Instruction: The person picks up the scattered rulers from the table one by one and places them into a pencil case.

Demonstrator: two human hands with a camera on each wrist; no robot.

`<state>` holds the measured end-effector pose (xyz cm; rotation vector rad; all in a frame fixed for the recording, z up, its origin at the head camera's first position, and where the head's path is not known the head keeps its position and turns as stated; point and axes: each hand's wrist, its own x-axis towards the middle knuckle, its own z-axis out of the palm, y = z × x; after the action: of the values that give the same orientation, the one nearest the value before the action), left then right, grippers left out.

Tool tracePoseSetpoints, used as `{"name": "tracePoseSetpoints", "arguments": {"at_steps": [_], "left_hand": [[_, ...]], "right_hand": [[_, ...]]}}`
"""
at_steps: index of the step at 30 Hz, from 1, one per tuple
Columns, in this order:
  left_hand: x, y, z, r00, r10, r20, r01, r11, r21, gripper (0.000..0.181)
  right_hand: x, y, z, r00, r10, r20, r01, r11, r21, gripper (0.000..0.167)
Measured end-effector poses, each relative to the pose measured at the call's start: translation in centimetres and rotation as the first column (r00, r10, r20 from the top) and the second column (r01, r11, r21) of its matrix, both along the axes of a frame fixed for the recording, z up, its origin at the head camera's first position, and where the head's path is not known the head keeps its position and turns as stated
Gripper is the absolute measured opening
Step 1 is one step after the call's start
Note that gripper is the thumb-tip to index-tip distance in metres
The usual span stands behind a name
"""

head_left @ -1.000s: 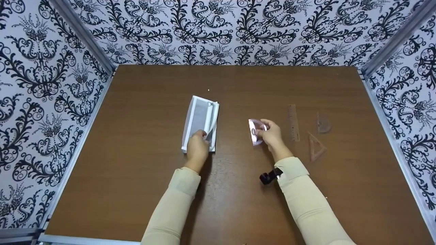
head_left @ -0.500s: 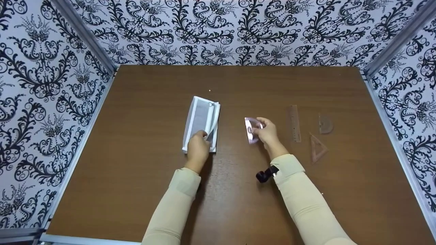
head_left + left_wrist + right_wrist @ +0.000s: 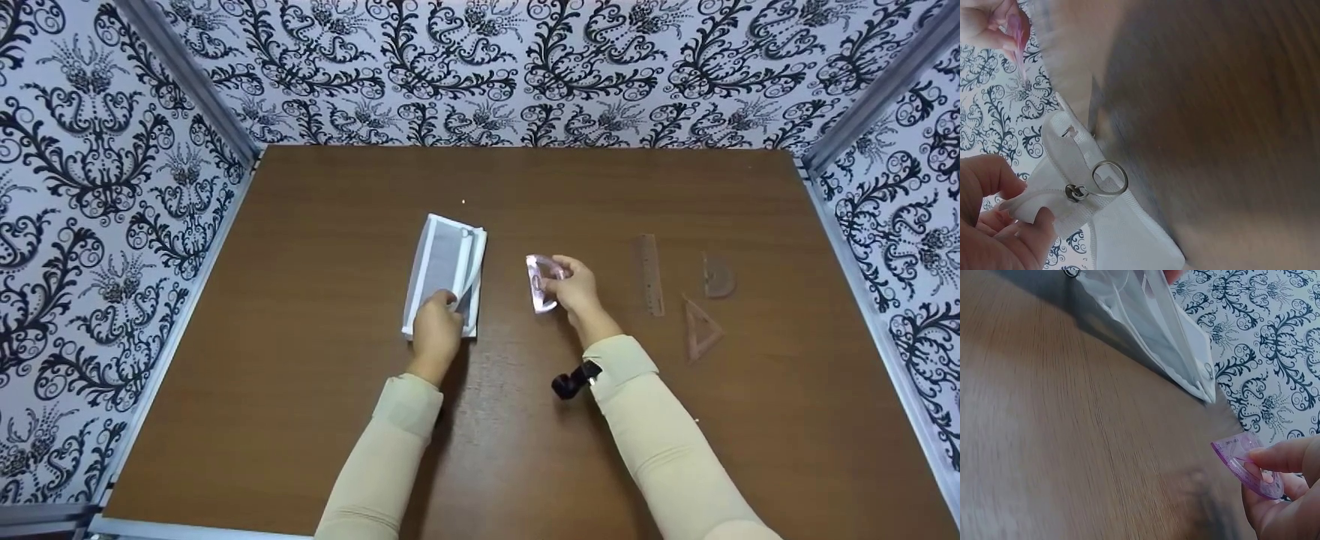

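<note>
Both forearms (image 3: pixel 379 457) stretched forward over a wooden counter (image 3: pixel 262 337) as a person's left hand (image 3: pixel 436 330) clamped its grip on the near end of a white zippered pouch (image 3: pixel 442 259) there, while the right hand (image 3: pixel 579 291), raised above the surface, pinched a pink protractor (image 3: pixel 1237 453) to the pouch's right, apart from it.

Brown table (image 3: pixel 300 300) (seemingly wood), black-scrolled white walls (image 3: pixel 480 75).

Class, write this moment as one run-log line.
left hand: pinches white pouch | pouch: open | right hand: pinches pink protractor | ruler, triangle, clear protractor: on table
</note>
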<state>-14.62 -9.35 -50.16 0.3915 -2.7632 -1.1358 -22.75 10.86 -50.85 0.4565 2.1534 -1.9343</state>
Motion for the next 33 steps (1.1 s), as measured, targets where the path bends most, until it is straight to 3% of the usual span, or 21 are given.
{"name": "tracePoseSetpoints", "arguments": {"at_steps": [15, 33], "left_hand": [[0.2, -0.2, 0.3, 1.000, 0.005, 0.018, -0.005, 0.999, 0.039, 0.028], [0.2, -0.1, 0.0, 1.000, 0.018, -0.017, -0.017, 0.999, 0.049, 0.028]], "right_hand": [[-0.1, -2.6, -0.4, 1.000, -0.005, 0.008, 0.006, 0.999, -0.051, 0.060], [-0.5, -5.2, -0.2, 0.999, 0.034, 0.043, -0.030, 0.996, -0.086, 0.060]]}}
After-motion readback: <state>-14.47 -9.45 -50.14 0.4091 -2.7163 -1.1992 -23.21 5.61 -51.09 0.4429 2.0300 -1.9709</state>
